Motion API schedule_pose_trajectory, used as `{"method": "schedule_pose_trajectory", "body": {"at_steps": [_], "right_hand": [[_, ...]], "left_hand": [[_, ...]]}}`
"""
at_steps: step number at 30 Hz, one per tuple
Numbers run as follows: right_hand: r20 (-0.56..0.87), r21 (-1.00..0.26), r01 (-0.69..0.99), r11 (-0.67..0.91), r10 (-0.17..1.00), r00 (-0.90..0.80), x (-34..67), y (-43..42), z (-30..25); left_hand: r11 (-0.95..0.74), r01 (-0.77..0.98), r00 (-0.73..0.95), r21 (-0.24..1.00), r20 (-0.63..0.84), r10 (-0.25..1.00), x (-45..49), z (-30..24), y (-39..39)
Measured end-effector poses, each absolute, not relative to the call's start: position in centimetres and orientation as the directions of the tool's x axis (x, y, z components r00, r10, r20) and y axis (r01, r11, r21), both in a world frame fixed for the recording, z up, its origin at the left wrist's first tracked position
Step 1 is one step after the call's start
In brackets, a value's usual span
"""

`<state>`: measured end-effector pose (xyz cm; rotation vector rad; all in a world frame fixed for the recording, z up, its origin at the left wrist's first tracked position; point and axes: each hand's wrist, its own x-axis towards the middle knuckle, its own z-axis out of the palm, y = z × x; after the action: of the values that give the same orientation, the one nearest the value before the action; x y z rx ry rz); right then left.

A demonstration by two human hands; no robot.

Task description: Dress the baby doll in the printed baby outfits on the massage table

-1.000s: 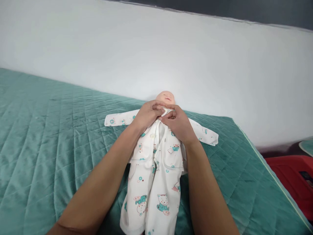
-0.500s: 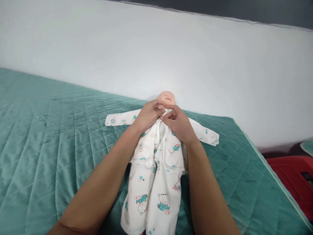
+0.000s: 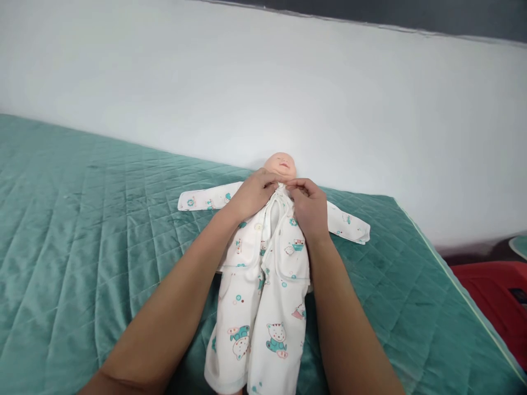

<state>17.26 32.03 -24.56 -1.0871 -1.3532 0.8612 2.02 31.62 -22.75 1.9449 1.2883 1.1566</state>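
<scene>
A baby doll [image 3: 284,163] lies on its back, head toward the wall, arms spread out in long sleeves. It wears a white printed jacket [image 3: 296,255] and matching trousers [image 3: 278,318]. The jacket's front edges meet at the neck and part below it, where a button [image 3: 258,227] shows on the left panel. My left hand [image 3: 258,192] is closed on the left side of the jacket's collar, fingertips pinching the cloth. My right hand [image 3: 308,206] is closed on the collar's right side, close to the left fingertips. The pinched spot is partly hidden by my fingers.
The doll rests on a green quilted bed cover [image 3: 102,236]. A pale wall [image 3: 263,82] rises directly behind its head. At the right, past the cover's piped edge, stands a red plastic object [image 3: 489,291].
My right hand has shifted slightly right and turned, uncovering more of the collar between the hands. My left hand stays at the neck. The doll has hardly moved.
</scene>
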Motion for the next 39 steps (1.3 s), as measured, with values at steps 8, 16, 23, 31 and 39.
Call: {"method": "schedule_pose_trajectory", "body": {"at_steps": [8,16,23,31,39], "right_hand": [[0.470,-0.829,0.393,0.397,0.876,0.107,17.3,31.6,-24.5],[0.463,-0.797,0.452,0.401,0.886,0.029,17.4,31.7,-24.5],[0.464,-0.720,0.556,0.415,0.884,-0.060,17.5,31.5,-24.6],[0.414,-0.679,0.607,0.413,0.898,-0.149,17.6,31.4,-24.6],[0.394,-0.678,0.578,0.455,0.888,-0.238,18.2,29.2,-24.7]], "left_hand": [[-0.379,0.496,0.185,0.781,0.332,0.925,2.2,-23.0,31.8],[-0.342,0.500,0.137,0.795,0.317,0.938,2.3,-23.0,31.8],[-0.406,0.544,0.115,0.735,0.414,0.903,2.2,-23.6,32.0],[-0.427,0.515,0.054,0.743,0.469,0.881,2.2,-23.9,32.5],[-0.357,0.385,-0.120,0.851,0.429,0.895,2.1,-23.3,30.9]]}}
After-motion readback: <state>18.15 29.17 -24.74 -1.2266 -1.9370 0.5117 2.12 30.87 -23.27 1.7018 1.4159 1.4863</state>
